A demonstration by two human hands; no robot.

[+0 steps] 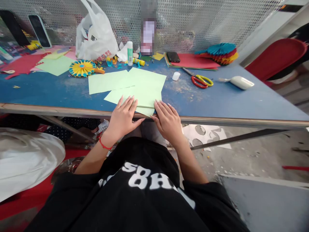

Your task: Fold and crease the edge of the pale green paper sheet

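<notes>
Pale green paper (147, 83) lies at the table's front edge, with a folded strip along its near side. My left hand (123, 115) rests on the paper's left part, palm down with fingers stretched out. On the right end of the folded edge lies my right hand (167, 119), its fingers flat and the thumb near the paper's lower corner. Another pale green piece (108, 81) sits beside and partly against the first on the left. A glue stick (130, 53) stands upright behind the paper, and its white cap (176, 76) lies to the right.
Scissors (201, 81) with red and yellow handles lie right of the paper, near a white bottle-like object (241, 82). A yellow-and-blue paper rosette (82, 68) and a white plastic bag (96, 38) are at the left. Behind stand a phone (40, 31) and stacked coloured paper (195, 61).
</notes>
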